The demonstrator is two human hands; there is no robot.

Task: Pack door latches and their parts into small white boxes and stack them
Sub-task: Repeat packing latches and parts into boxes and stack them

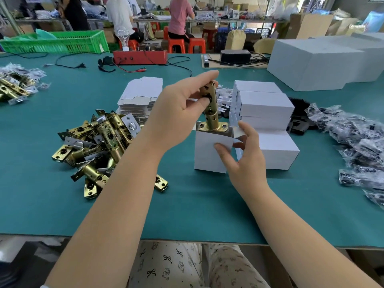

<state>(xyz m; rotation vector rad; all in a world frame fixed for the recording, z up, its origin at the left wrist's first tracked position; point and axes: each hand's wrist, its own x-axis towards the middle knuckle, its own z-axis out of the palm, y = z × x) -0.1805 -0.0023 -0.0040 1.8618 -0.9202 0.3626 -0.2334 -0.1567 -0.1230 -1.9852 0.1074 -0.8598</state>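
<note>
- Brass-coloured door latch (211, 109), held upright, its flat faceplate end lowest and sitting at the open mouth of a small white box (212, 152).
- Left hand (178, 113): grip closed on the latch, thumb and fingers pinching its upper barrel.
- Right hand (247, 156): thumb pressed on the near face of the box, fingers curled round its right side by the raised flap, steadying it upright on the counter (187, 215).
- Counter: covered in teal matting.
- Closed white boxes (268, 113), stacked in a pile just right of and behind the open box; the lowest one touches or nearly touches it.
- Heap of loose latches (97, 148), brass bodies with silver plates, left of the left forearm; a second, smaller heap (14, 88) at the counter's far left edge.
- Stack of flat box blanks (139, 96), unfolded, behind the main heap.
- Black parts in clear bags (357, 140), spread along the right of the counter; black plates (299, 121) lie between them and the box pile.
- Large grey-white cartons (324, 63), far right.
- Red device (140, 57) with trailing cables and a green crate (58, 42), at the far edge.
- Persons seated on orange stools (176, 45) at benches beyond, backs turned.
</note>
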